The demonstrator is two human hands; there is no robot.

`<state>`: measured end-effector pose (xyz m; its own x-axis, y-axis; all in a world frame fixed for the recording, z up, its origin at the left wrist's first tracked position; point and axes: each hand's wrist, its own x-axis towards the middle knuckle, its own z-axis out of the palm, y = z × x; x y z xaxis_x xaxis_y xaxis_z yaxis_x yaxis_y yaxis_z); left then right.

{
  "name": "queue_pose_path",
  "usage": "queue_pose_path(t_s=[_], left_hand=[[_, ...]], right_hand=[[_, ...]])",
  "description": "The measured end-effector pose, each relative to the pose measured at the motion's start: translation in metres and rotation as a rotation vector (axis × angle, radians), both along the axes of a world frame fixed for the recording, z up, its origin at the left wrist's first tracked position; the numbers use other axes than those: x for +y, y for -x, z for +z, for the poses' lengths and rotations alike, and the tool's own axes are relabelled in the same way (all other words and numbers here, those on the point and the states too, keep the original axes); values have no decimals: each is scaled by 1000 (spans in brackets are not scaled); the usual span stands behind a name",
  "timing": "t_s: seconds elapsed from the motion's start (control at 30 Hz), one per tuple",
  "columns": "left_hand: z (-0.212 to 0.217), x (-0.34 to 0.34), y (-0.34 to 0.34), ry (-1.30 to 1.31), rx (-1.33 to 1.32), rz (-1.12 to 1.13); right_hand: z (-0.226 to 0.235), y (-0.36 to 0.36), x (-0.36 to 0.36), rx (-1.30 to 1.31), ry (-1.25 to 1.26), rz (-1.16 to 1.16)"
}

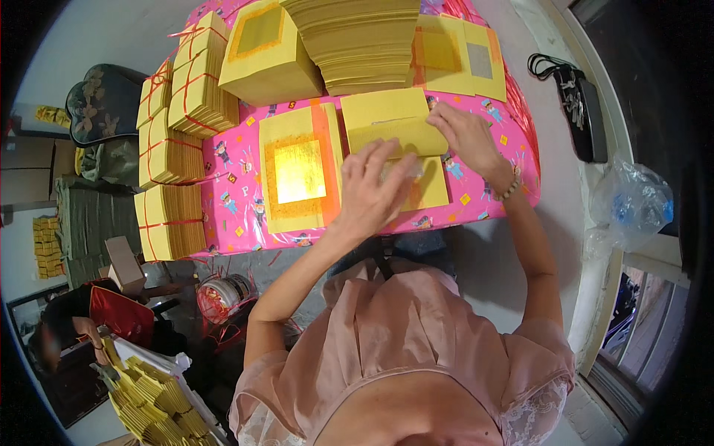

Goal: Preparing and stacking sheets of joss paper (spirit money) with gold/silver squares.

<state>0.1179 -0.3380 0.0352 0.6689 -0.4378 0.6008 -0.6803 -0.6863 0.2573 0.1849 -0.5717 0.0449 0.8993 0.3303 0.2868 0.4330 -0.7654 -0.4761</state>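
Observation:
A yellow paper sheet (398, 138) is partly folded over on itself, with an orange-bordered part showing below the fold. My left hand (374, 181) rests over its lower left side, fingers apart and touching the folded part. At the right end of the fold, my right hand (468, 140) pinches the paper with bent fingers. Just left of it lies a flat stack of yellow sheets (265, 215); a shiny gold foil square (300, 172) with an orange border is on top. What sits under my left palm is hidden.
Tall yellow paper stacks (353, 52) stand behind my hands, with bundles tied in red string (199, 97) at left. A pink patterned cloth (234, 160) covers the table. A black pouch with keys (576, 111) lies right. Another person's hand (93, 334) is at lower left, near yellow bundles (152, 401).

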Motion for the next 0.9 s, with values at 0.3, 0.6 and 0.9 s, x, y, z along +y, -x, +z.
queue_pose_path(t_s=[0.3, 0.6, 0.9], left_hand=[[-27, -13, -33, -145, 235, -13], [-46, -15, -43, -172, 324, 29], [-49, -16, -47, -169, 338, 24]], right_hand=[[-22, -78, 7, 103, 17, -20], [-23, -86, 27, -187, 106, 58], [-42, -102, 66, 93, 108, 181]])
